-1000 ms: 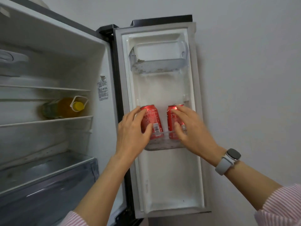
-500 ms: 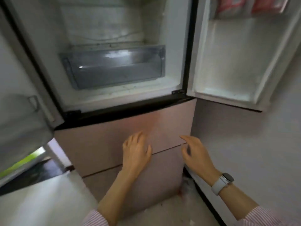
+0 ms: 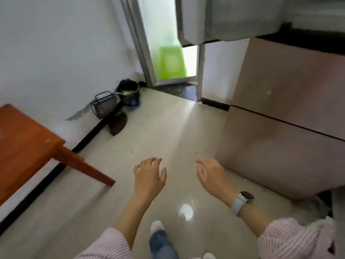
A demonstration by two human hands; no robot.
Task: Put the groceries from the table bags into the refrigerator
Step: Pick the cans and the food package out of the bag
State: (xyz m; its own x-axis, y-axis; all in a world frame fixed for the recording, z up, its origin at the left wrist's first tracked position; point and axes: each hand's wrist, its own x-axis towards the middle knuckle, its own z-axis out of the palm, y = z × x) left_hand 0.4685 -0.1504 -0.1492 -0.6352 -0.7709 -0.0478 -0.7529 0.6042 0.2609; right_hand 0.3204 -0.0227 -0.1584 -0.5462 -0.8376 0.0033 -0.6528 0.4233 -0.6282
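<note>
Head view, left to right. Reddish-brown wooden counter (image 3: pixel 24 146) at the far left edge, one corner and one slanted leg showing, top bare in the part visible; no bags or groceries in frame, so presumably on a part of that surface out of view. Beyond the leg, against the white wall: dark wire basket (image 3: pixel 104 104), a dark dustpan-like scoop (image 3: pixel 117 125), a small black bin (image 3: pixel 129 92). Pale glossy tiled floor (image 3: pixel 168 124) across the middle, a frosted glass door with green behind it (image 3: pixel 168 62) at the back.

Left hand (image 3: pixel 149 177) low and centre, palm down, fingers spread and relaxed, holding nothing. Right hand (image 3: pixel 211 174) just beside it toward the right, also loose-fingered and holding nothing, a pale grey smartwatch (image 3: pixel 240 200) on its wrist. Hands apart, both over bare floor. Pink-striped sleeves at the bottom edge, a jeans leg and a white shoe between them.

Pinkish refrigerator (image 3: pixel 280 118) at the right, lower drawer fronts shut, a grey upper door (image 3: pixel 214 19) hanging open overhead.

Deciding relation, as a judgement: next groceries lying to the left and rearward of both hands, refrigerator to the right, so a turn leftward called for. Left hand the nearer to the counter, well apart from it. Long axis of the next item impossible to tell, none being visible.
</note>
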